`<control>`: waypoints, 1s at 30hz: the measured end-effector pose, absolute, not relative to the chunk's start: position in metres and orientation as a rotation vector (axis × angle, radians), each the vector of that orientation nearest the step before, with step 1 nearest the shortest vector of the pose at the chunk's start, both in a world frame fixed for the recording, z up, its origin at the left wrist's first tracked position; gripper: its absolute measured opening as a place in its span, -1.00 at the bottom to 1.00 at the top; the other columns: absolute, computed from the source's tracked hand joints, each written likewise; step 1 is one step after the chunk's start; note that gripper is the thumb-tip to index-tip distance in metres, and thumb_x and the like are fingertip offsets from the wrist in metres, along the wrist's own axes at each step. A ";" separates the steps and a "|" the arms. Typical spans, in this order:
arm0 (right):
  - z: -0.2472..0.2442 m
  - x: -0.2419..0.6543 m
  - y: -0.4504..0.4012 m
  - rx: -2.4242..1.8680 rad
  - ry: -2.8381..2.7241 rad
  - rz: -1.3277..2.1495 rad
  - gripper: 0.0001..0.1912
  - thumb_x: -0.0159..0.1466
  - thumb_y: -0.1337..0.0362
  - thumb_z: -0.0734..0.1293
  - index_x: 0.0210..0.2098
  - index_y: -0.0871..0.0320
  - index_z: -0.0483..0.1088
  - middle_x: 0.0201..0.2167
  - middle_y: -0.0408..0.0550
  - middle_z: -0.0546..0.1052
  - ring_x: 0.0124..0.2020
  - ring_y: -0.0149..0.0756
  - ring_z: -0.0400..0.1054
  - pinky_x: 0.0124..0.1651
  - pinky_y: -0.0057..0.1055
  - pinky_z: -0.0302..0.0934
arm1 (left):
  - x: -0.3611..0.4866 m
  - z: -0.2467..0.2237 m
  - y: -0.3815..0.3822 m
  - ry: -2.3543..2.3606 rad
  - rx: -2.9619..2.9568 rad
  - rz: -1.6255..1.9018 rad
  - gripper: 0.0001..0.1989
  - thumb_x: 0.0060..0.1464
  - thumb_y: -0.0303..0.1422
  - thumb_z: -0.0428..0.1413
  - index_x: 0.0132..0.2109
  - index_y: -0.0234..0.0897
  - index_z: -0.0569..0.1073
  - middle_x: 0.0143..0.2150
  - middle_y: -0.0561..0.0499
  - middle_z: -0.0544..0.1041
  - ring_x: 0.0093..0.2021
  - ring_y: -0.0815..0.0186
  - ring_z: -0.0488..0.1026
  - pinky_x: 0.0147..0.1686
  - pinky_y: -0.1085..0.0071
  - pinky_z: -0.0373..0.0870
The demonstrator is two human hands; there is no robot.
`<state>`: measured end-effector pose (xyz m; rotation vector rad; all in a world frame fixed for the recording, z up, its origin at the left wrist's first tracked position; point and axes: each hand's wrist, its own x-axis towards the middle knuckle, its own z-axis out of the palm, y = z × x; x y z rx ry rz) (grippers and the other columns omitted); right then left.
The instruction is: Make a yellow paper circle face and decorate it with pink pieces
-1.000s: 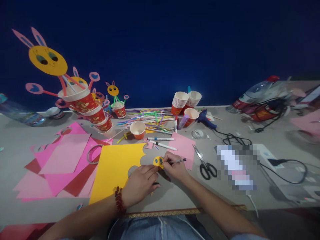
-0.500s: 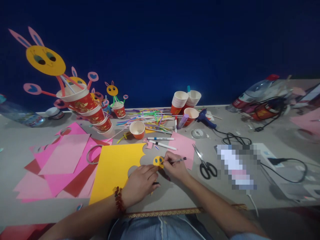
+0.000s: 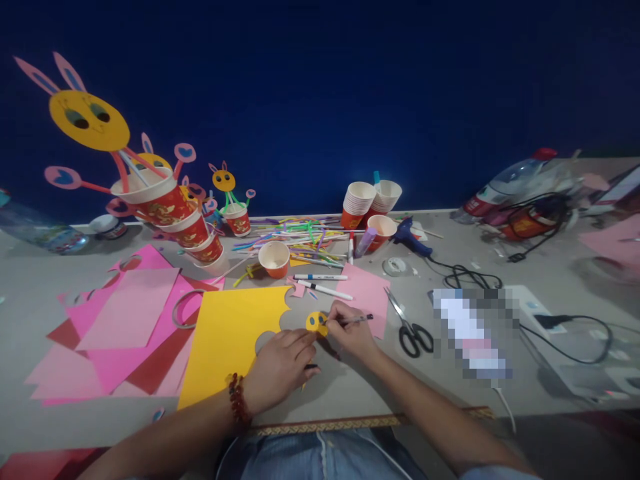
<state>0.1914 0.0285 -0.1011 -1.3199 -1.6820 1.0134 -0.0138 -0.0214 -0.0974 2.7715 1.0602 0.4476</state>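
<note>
A pen (image 3: 361,319) is pinched in my right hand (image 3: 351,335), its tip at the right edge of a small yellow paper disc (image 3: 317,323) with two dark blue eye spots. Fingertips of my left hand (image 3: 284,363) press on the disc's lower edge. A dark cap-like tip pokes out beneath the left hand's fingers; what it belongs to is mostly hidden. A large yellow sheet (image 3: 235,333) with scalloped cut-outs lies under and left of my left hand. Two markers (image 3: 323,289) lie above the disc, near a pink sheet (image 3: 364,293).
Black-handled scissors (image 3: 416,339) and a blurred-out phone (image 3: 470,333) lie at right. Behind are a glue gun (image 3: 413,239), tape, an orange paper cup (image 3: 275,259), stacked cups (image 3: 357,203) and colourful sticks (image 3: 300,233). Pink sheets (image 3: 130,307) and rabbit-faced cup figures (image 3: 165,203) occupy the left.
The view has shifted very slightly. My right hand and the pen tip have moved only a little at the disc; my left hand keeps its place.
</note>
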 end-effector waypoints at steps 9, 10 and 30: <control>-0.103 0.192 0.028 -1.316 -1.676 1.020 -0.87 0.10 0.33 0.21 -0.57 0.09 0.19 -0.65 -0.26 0.24 -0.60 -0.41 0.11 -0.54 -0.48 -0.05 | -0.013 -0.094 -0.021 1.055 2.779 0.452 -0.73 0.23 -0.16 0.13 -0.08 -0.29 0.44 0.11 -0.11 0.52 0.11 0.15 0.44 -0.01 0.21 0.39; -0.103 0.192 0.028 -1.310 -1.674 1.026 -0.87 0.10 0.33 0.21 -0.57 0.09 0.19 -0.65 -0.26 0.24 -0.60 -0.41 0.11 -0.54 -0.49 -0.04 | -0.013 -0.094 -0.021 1.056 2.779 0.451 -0.73 0.23 -0.16 0.13 -0.08 -0.28 0.45 0.11 -0.12 0.52 0.11 0.15 0.43 0.00 0.20 0.39; -0.104 0.192 0.028 -1.288 -1.677 1.002 -0.86 0.10 0.32 0.21 -0.57 0.10 0.18 -0.65 -0.26 0.22 -0.60 -0.41 0.09 -0.52 -0.48 -0.04 | -0.013 -0.095 -0.021 1.066 2.765 0.457 -0.72 0.23 -0.16 0.13 -0.07 -0.28 0.45 0.12 -0.12 0.52 0.11 0.14 0.44 0.00 0.21 0.38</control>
